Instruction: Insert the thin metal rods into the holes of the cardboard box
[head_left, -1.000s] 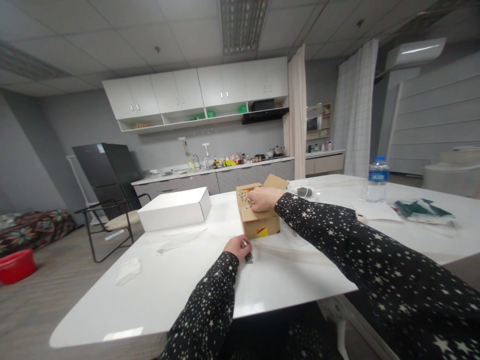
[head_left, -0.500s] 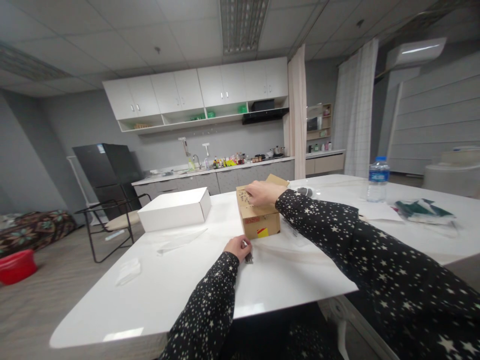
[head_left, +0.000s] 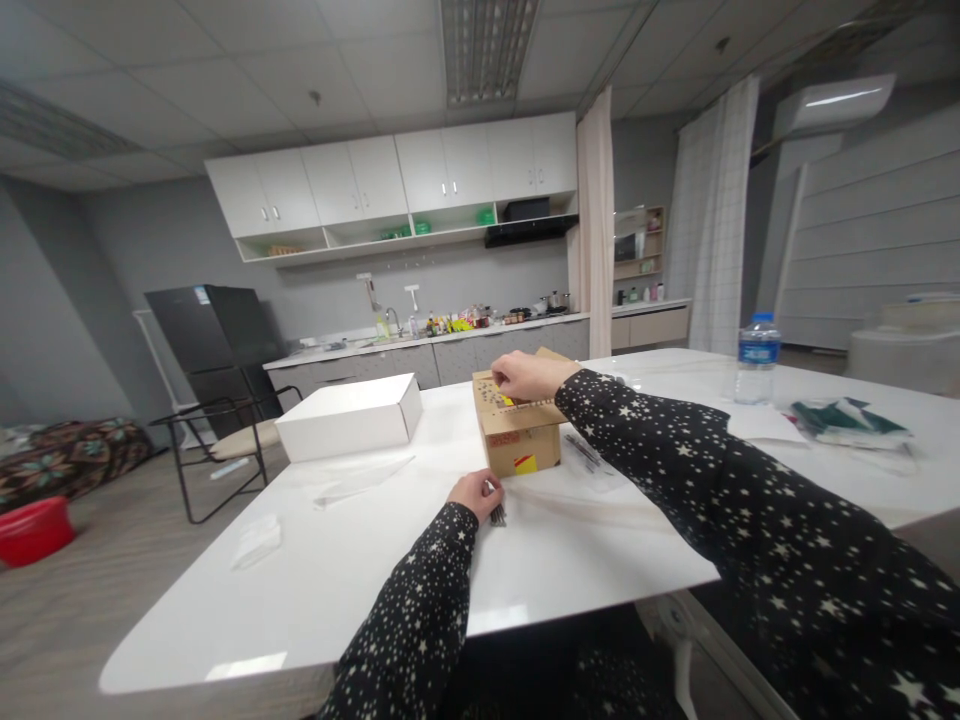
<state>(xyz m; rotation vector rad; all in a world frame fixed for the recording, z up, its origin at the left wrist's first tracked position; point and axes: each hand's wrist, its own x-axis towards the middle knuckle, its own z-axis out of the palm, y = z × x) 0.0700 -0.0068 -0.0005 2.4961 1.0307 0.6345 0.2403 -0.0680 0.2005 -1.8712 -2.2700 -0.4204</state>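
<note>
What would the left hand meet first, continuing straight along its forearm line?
Likely the near side of the cardboard box, just beyond the left hand; depth is unclear, so the gap is uncertain.

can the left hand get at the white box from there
Probably yes: the white box sits ahead and left of the left hand, with only a thin translucent sheet lying low near the way. That hand's grip seems taken up by dark prongs, though.

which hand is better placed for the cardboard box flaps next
Right, likely: the right hand is over the cardboard box; the left hand is lower, holding thin grey items beside it.
</note>
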